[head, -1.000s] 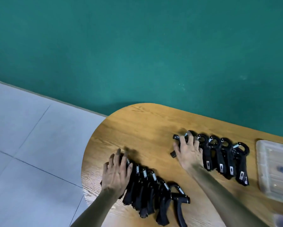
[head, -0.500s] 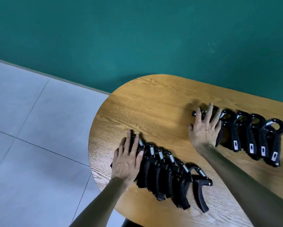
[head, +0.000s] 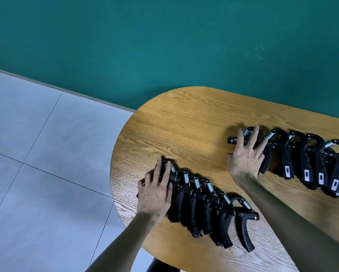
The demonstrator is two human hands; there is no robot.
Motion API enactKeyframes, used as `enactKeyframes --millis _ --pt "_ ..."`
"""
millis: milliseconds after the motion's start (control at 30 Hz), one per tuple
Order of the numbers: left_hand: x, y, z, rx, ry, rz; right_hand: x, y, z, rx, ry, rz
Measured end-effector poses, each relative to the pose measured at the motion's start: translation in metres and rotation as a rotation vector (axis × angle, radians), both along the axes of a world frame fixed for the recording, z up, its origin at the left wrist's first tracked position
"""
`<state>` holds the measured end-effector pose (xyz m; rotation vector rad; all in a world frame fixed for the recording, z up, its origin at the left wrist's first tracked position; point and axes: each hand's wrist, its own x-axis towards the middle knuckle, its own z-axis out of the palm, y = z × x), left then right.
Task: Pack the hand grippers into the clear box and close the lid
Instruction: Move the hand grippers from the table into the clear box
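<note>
Head view: wooden table point(head: 184, 122), grey tiled floor point(head: 37, 154), teal wall point(head: 164, 36).

two rows of black plastic hand grippers with silver coil springs lie on the one rounded wooden table point(head: 194, 122). the near row point(head: 204, 209) shows six springs, so six grippers, the first partly under a hand. the far row point(head: 306, 161) counts five, again with the first partly covered. that makes eleven in all. four in the far row carry small white labels. two bare hands are in sight, the left hand point(head: 154, 193) and the right hand point(head: 245, 160).
</note>
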<state>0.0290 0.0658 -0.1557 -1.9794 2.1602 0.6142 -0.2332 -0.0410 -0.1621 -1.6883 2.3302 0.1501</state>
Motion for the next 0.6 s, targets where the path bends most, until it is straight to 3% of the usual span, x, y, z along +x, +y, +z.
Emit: enactKeyframes --millis 300,600 --pt "-0.007 -0.006 0.016 0.138 -0.038 -0.015 0.005 0.011 0.007 -0.043 0.012 0.032" --pt "-0.020 -0.031 0.072 0.006 0.036 0.015 0.005 0.041 0.076 -0.073 0.002 0.077"
